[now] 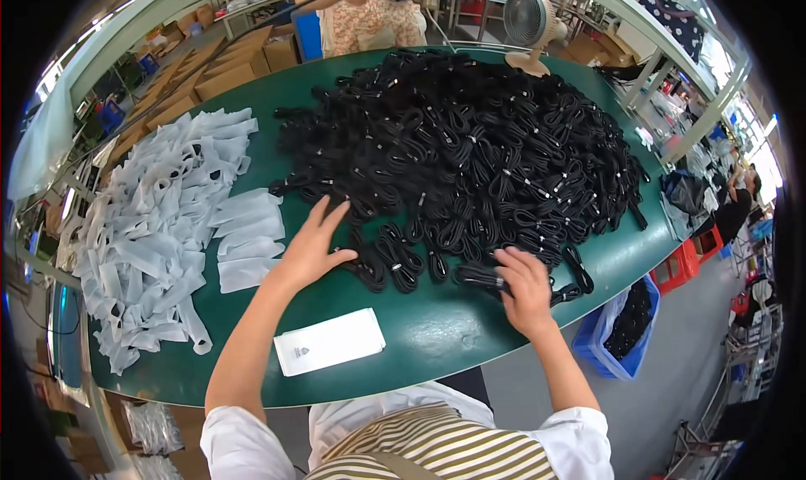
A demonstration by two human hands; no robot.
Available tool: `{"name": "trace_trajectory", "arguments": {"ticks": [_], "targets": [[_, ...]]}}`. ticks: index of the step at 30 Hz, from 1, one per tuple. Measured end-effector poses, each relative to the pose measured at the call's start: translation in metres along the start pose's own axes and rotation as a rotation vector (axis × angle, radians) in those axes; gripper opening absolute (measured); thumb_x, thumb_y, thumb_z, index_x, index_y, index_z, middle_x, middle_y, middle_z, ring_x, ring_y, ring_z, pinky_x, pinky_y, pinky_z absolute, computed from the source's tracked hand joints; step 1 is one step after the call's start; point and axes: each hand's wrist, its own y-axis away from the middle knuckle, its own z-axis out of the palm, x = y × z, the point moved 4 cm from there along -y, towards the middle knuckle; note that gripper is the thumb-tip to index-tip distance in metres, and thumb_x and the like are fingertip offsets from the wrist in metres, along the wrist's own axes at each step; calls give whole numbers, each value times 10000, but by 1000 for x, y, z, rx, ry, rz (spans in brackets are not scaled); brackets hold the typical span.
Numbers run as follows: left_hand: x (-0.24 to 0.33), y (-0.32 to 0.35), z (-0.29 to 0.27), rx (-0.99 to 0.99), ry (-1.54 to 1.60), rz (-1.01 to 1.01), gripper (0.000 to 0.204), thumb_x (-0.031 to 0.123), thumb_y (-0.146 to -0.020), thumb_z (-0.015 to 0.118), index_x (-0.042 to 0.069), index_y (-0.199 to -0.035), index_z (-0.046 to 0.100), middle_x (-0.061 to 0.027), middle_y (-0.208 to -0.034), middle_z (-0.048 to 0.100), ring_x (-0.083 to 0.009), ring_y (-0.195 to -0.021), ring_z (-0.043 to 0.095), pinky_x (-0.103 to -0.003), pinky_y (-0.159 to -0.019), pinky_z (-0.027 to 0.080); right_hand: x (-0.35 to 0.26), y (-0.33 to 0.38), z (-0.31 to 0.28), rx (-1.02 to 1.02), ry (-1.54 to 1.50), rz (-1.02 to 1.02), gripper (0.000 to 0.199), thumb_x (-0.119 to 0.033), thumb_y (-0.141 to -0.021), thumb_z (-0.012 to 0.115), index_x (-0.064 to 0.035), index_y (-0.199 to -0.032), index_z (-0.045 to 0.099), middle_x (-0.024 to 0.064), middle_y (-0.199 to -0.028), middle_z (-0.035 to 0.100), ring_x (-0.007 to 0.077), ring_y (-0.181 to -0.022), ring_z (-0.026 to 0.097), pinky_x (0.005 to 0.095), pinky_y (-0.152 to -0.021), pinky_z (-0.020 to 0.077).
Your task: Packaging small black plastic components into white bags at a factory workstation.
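Note:
A large heap of coiled black cables, each bundle tied at its middle, covers much of the green table. My left hand has its fingers spread at the heap's near left edge, beside a loose cable bundle, and holds nothing. On the right, my right hand has its thumb and fingers closed around the end of a black cable bundle; the fingers hide part of it. A flat stack of white printed sleeves or papers lies between my forearms.
Translucent white pouches are piled at the left, with several laid flat beside them. A beige fan stands at the far edge near another person. A blue crate of black items sits below the table's right edge.

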Motion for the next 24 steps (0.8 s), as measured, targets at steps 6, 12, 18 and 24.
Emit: {"name": "trace_trajectory", "arguments": {"ticks": [6, 12, 18, 24], "targets": [[11, 105, -21, -115, 64, -78, 928, 288, -713, 848, 133, -1496, 376, -188, -1528, 351, -390, -1396, 362, -426, -1112, 375, 53, 91, -21, 376, 153, 513, 343, 55, -856, 576, -12, -1193, 583, 157, -1275, 607, 344, -1225, 539, 401, -1051, 395], [45, 152, 3, -143, -86, -95, 934, 334, -676, 861, 133, -1471, 413, -175, -1484, 407, -377, -1386, 377, -461, -1137, 331, 50, 67, -7, 306, 232, 412, 261, -39, -985, 497, 26, -1231, 556, 163, -1156, 631, 250, -1030, 615, 355, -933, 465], [42, 160, 20, -117, -57, -77, 929, 335, -657, 870, 142, -1456, 436, -170, -1385, 478, -369, -1331, 423, -483, -1121, 340, -17, 34, 37, 130, -633, 677, 236, -42, -990, 479, 13, -1204, 562, 57, -887, 633, 68, -644, 523, 229, -599, 446], [61, 148, 33, 192, 117, 15, 555, 192, -730, 818, 85, -1230, 600, -125, -1144, 575, -324, -1097, 563, -428, -890, 490, -94, 18, 75, -286, -837, 687, 300, -58, -961, 552, 7, -1254, 546, 110, -912, 643, 145, -690, 581, 282, -640, 485]]}}
